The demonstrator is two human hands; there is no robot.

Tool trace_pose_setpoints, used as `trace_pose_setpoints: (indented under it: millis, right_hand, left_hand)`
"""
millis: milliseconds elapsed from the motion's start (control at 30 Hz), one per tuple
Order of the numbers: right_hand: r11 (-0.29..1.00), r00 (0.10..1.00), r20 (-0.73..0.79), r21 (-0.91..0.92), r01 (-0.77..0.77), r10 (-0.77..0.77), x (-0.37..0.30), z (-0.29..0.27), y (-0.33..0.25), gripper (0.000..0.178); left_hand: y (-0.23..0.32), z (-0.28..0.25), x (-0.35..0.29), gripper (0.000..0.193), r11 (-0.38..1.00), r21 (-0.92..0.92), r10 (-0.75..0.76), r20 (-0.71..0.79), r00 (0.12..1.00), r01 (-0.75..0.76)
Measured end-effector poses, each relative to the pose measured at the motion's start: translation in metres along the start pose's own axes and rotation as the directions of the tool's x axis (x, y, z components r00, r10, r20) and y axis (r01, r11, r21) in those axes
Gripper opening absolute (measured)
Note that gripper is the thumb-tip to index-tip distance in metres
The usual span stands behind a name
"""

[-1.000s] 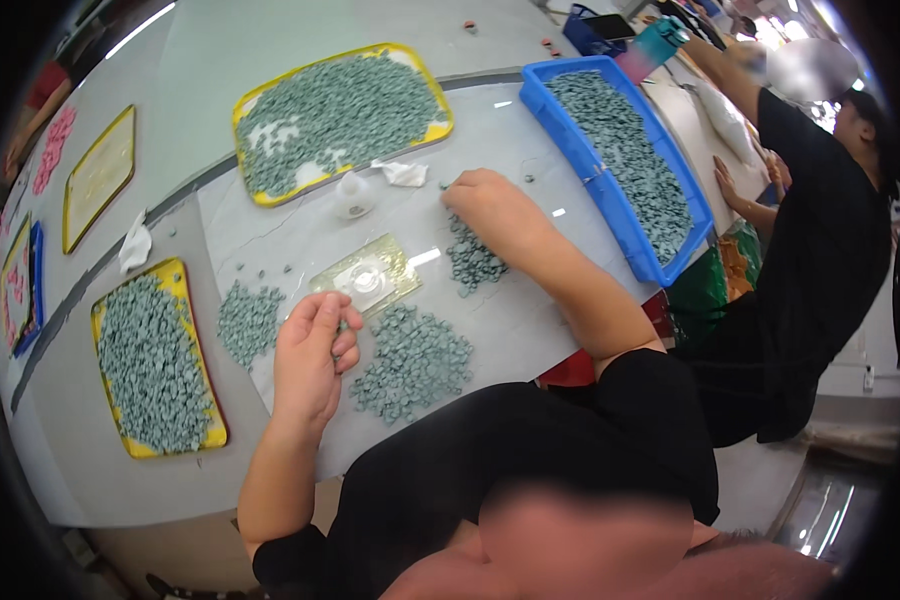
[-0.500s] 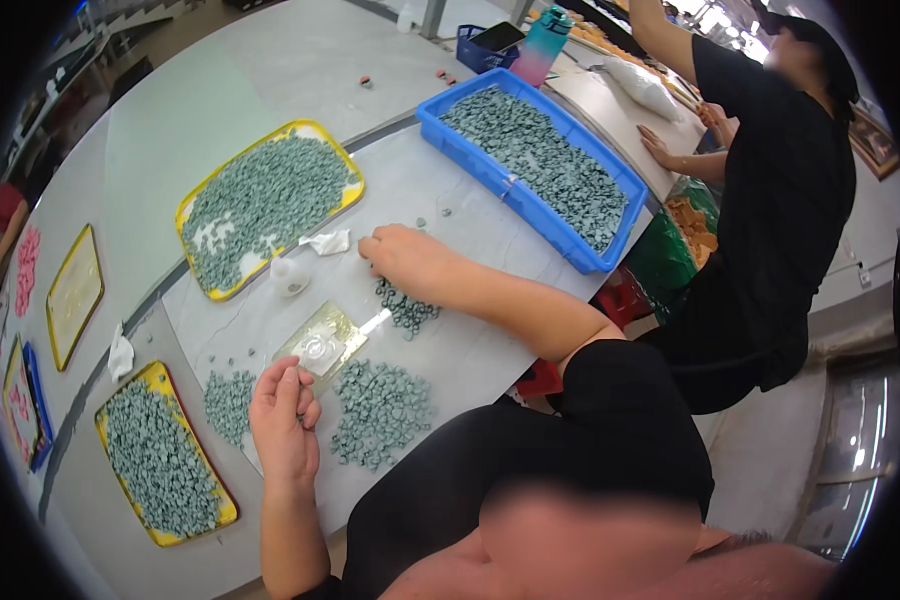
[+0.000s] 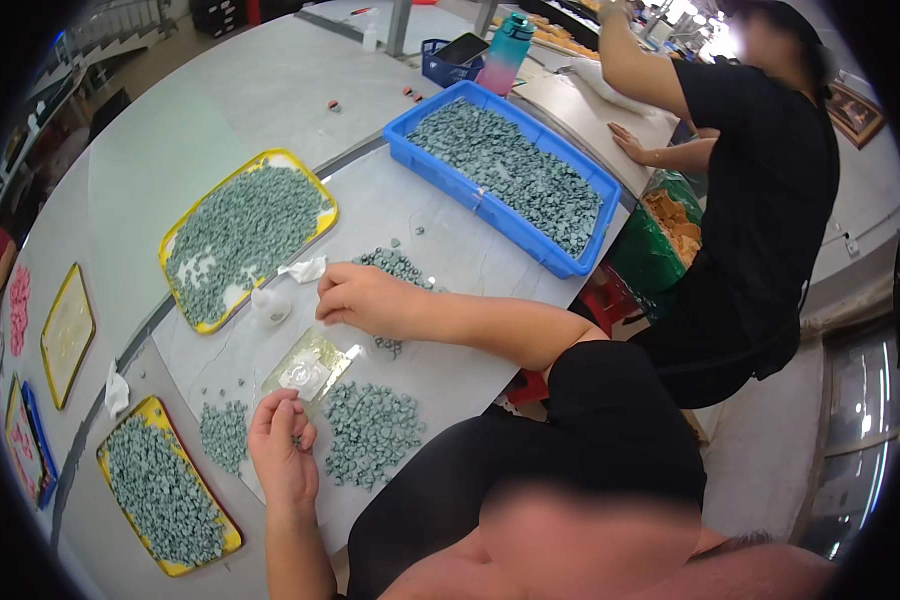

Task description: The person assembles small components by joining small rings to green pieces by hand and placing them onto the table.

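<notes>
My left hand is closed, thumb pressed to the fingers, at the near edge of a clear yellowish plate with a white round thing on it. Whatever the fingers hold is too small to make out. Above the plate's far edge, my right hand is closed in a pinch with its content hidden. Small grey-green pebble-like pieces lie in a pile right of my left hand, a smaller pile to its left, and a darker pile partly behind my right hand. A small white bottle stands beside the plate.
Yellow-rimmed trays of such pieces stand at far left and near left. A blue bin of them sits at back right, near a teal-pink bottle. Crumpled white tissue lies nearby. A co-worker in black stands right.
My right hand has moved from the dark pile left and nearer, to above the plate, uncovering more of that pile. My left hand stays by the plate. The whole view has shifted slightly.
</notes>
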State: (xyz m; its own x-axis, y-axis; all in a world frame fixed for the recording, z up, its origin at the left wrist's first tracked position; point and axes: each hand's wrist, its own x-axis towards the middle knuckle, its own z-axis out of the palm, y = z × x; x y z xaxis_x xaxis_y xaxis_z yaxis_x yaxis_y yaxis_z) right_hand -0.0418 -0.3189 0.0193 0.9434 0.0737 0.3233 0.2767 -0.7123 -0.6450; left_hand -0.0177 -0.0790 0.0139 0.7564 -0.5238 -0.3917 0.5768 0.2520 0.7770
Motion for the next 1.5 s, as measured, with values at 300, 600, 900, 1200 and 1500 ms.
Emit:
trace_pose_setpoints:
  millis: [300,600,900,1200,1500]
  right_hand:
    - [0.919,0.992,0.117,0.384,-0.09,0.049,0.002,0.041,-0.041,0.021]
    - [0.96,0.968,0.023,0.134,0.245,-0.25,0.008,0.058,-0.042,0.024]
    - [0.903,0.971,0.218,0.39,-0.177,0.096,0.01,0.058,-0.044,0.023]
    - [0.905,0.906,-0.01,-0.054,0.421,-0.423,0.009,0.061,-0.045,0.027]
    - [0.942,0.942,0.087,0.117,0.313,-0.324,0.011,0.059,-0.034,0.022]
  left_hand:
    - [-0.001,-0.006,0.008,0.02,0.994,-0.012,-0.103,0.139,0.985,0.106]
    - [-0.006,-0.027,0.014,0.019,0.989,-0.045,-0.129,0.156,0.979,0.138]
    - [-0.003,-0.03,0.014,0.019,0.999,0.011,-0.033,0.101,0.994,0.032]
    - [-0.005,-0.034,0.015,0.019,0.997,0.067,-0.049,0.11,0.993,0.042]
    - [-0.003,-0.037,0.014,0.02,0.985,0.17,-0.059,0.117,0.991,0.039]
